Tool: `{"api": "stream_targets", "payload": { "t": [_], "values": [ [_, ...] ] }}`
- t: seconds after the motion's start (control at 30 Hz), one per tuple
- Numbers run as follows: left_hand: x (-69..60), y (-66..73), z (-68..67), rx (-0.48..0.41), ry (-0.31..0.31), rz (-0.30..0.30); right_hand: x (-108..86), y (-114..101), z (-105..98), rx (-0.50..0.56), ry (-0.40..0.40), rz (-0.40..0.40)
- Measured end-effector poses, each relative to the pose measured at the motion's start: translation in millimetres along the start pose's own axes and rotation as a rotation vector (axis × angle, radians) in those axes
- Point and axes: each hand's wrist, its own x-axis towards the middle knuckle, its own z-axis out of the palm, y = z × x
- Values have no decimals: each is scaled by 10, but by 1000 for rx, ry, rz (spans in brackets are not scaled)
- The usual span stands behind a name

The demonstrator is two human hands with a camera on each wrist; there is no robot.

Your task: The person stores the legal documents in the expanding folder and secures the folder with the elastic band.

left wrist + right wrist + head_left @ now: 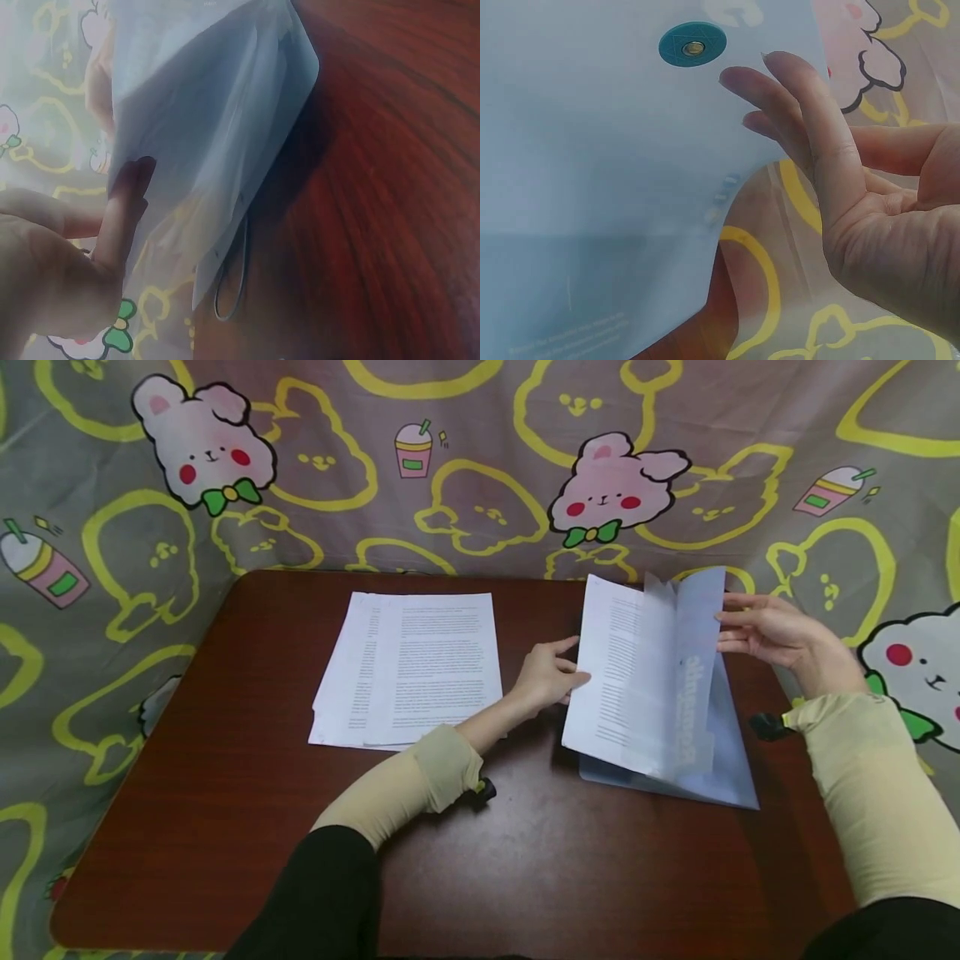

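Note:
A translucent bluish plastic document folder (pixel 701 677) with white lettering stands partly spread at the right of the table. Its outer face carries a round teal button (pixel 693 45) with a metal centre. Printed sheets (pixel 611 652) lean at the folder's left side, partly inside its clear cover. My left hand (pixel 547 677) pinches their left edge, thumb in front and fingers behind. At the folder's raised right flap, my right hand (pixel 776 631) touches the outer face with extended fingers. In the left wrist view, a thin cord loop (pixel 231 289) hangs near the folder's edge.
A stack of printed papers (pixel 427 668) lies on the brown table (pixel 480 860), left of my left hand. Behind the table hangs a cartoon-patterned curtain (pixel 480 435), close to the folder's upper edge.

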Motion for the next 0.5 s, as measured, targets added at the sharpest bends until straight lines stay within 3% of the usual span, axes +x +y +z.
{"api": "stream_targets", "payload": {
  "t": [0.2,0.5],
  "values": [
    [8,-31,-18,-35,32,-39,0,10,14,16,-12,-17],
    [7,-51,133,-130,124,22,13,19,67,30,-19,-29]
  ]
}}
